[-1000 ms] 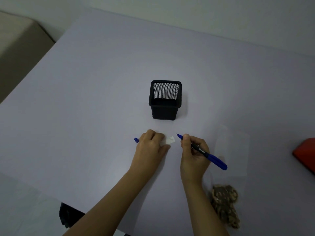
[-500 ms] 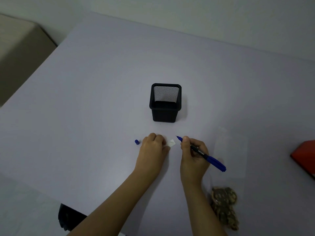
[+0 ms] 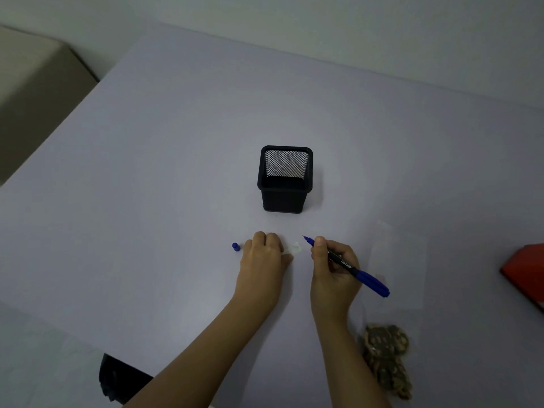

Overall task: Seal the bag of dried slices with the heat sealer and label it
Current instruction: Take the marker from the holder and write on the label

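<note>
A small white label (image 3: 295, 248) lies on the pale table (image 3: 176, 172), pinned at its left edge by the curled fingers of my left hand (image 3: 263, 260). My right hand (image 3: 332, 272) grips a blue and black pen (image 3: 353, 269), uncapped, its tip hovering just right of the label. The blue pen cap (image 3: 235, 247) lies left of my left hand. A clear bag (image 3: 396, 260) stretches along the right, with brown dried slices (image 3: 385, 357) bunched at its near end by my right forearm.
A black mesh pen holder (image 3: 285, 179) stands upright just beyond my hands. A red object (image 3: 527, 272) sits at the right edge, cut off by the frame. A dark object (image 3: 117, 378) shows below the table's near edge. A beige surface (image 3: 35, 92) lies far left.
My left hand shifted slightly right, uncovering the pen cap. The pen tip stays beside the label; the hands have barely moved otherwise.
</note>
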{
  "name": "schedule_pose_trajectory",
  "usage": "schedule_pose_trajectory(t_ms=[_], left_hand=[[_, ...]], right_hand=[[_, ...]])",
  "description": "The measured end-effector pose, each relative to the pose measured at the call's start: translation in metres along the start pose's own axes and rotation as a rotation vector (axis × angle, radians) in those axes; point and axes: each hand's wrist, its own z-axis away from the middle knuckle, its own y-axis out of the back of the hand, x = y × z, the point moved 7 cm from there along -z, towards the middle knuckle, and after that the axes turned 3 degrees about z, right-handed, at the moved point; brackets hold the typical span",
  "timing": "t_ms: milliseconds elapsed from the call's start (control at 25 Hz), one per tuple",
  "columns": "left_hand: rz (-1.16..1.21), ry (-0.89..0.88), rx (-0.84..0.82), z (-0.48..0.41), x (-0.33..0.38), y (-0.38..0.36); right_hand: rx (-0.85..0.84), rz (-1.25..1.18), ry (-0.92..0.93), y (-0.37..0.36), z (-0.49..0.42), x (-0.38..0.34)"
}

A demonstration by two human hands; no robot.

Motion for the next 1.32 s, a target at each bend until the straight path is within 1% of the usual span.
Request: schedule_pose_trajectory(t_ms=[200,320,440,560,640,800,960,1080,1160,1240,1320], left_hand=[[0.079,-0.034,-0.038,-0.003,0.004,0.004],[0.116,-0.059,-0.028,-0.004,0.003,0.005],[0.134,-0.123,0.03,-0.002,0.001,0.008],[0.172,-0.127,0.083,-0.003,-0.001,0.01],[0.152,-0.143,0.104,-0.002,0.0,0.011],[-0.036,-0.364,0.184,0.007,0.006,0.009],[-0.111,-0.462,0.227,0.017,0.01,0.008],[-0.139,-0.45,0.196,0.019,0.009,0.003],[-0.137,-0.451,0.213,0.017,0.008,0.001],[-0.033,-0.39,0.231,0.014,0.002,0.002],[0.151,-0.282,0.22,0.009,-0.007,0.002]], right_hand=[[-0.015,0.006,-0.004,0.0,0.0,0.001],[-0.016,0.001,-0.006,0.001,0.001,0.002],[-0.019,0.006,0.0,0.001,-0.001,0.002],[-0.022,0.009,-0.003,0.0,-0.001,0.003],[-0.03,0.014,-0.001,0.0,-0.001,0.003],[-0.028,0.034,-0.006,0.0,0.0,0.004],[-0.032,0.047,0.0,0.0,-0.001,0.004],[-0.041,0.067,0.025,0.0,-0.001,0.003],[-0.06,0.092,0.06,-0.002,0.0,0.0],[-0.098,0.155,0.156,-0.006,0.0,-0.005],[-0.149,0.217,0.218,-0.011,0.003,-0.007]])
